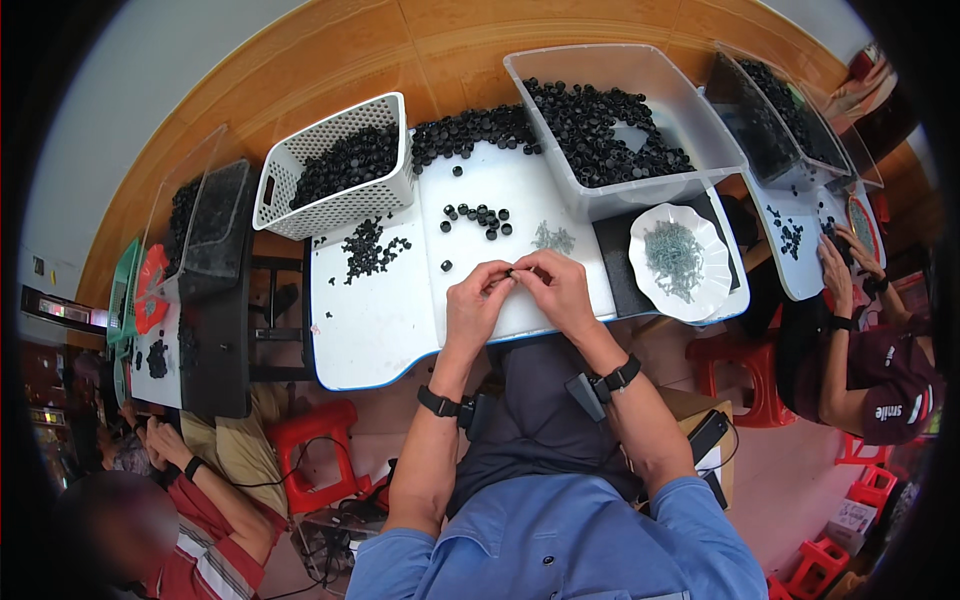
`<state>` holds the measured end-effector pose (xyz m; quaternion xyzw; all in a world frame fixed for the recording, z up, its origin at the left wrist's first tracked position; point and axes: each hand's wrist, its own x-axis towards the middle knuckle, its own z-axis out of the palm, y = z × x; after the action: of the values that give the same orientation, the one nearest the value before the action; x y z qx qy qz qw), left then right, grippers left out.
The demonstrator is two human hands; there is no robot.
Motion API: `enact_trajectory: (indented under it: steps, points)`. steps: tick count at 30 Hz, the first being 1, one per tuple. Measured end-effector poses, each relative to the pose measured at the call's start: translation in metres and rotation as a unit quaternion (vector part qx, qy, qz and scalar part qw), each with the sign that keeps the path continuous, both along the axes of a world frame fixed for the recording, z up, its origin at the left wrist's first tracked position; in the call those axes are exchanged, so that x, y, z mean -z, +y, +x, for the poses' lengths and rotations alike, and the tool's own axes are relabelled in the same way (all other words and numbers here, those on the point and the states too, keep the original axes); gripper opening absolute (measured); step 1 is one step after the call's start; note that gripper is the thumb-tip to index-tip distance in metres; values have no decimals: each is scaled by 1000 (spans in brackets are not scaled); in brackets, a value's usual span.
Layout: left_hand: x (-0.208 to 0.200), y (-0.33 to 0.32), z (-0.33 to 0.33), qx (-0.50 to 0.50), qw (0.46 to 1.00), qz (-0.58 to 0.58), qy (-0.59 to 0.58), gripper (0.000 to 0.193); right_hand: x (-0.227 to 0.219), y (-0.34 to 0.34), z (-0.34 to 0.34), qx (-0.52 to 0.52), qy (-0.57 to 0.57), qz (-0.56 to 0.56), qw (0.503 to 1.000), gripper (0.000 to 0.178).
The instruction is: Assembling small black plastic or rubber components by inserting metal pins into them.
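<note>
My left hand (474, 304) and my right hand (560, 292) meet over the near middle of the white table (390, 340). Their fingertips pinch together around a small black part (511, 273), mostly hidden by the fingers. Just beyond them lie a loose group of round black caps (481, 214) and a little pile of thin, clear-greenish pieces (553, 238). One single black cap (446, 266) sits left of my left hand. Farther left is a scatter of smaller black parts (368, 250).
A white perforated basket (340, 208) and a large clear bin (650, 195) hold black pieces, with more heaped between them. A scalloped white plate (641, 222) of thin greenish pieces rests on a black board (622, 275). Co-workers sit at tables on both sides; red stools (310, 440) stand nearby.
</note>
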<state>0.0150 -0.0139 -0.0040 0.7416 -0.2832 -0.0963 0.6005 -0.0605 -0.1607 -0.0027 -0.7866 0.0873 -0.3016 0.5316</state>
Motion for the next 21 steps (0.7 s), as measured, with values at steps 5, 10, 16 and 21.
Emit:
enact_trajectory:
  steps: [5, 10, 16, 21]
  points:
    - [-2, 0, -1, -7, 1000, 5, -3, 21, 4, -5, -1, -22, 42, 194, 980, 7]
    - [-2, 0, 0, -5, 1000, -10, -23, 21, 2, -6, -1, -40, 44, 163, 985, 8]
    - [-1, 3, 1, -4, 1000, 1, -28, 20, 0, -2, 0, -41, 63, 130, 989, 10]
    - [2, 1, 1, 1, 1000, 7, -12, 23, 0, -2, 0, -42, 60, 118, 990, 10]
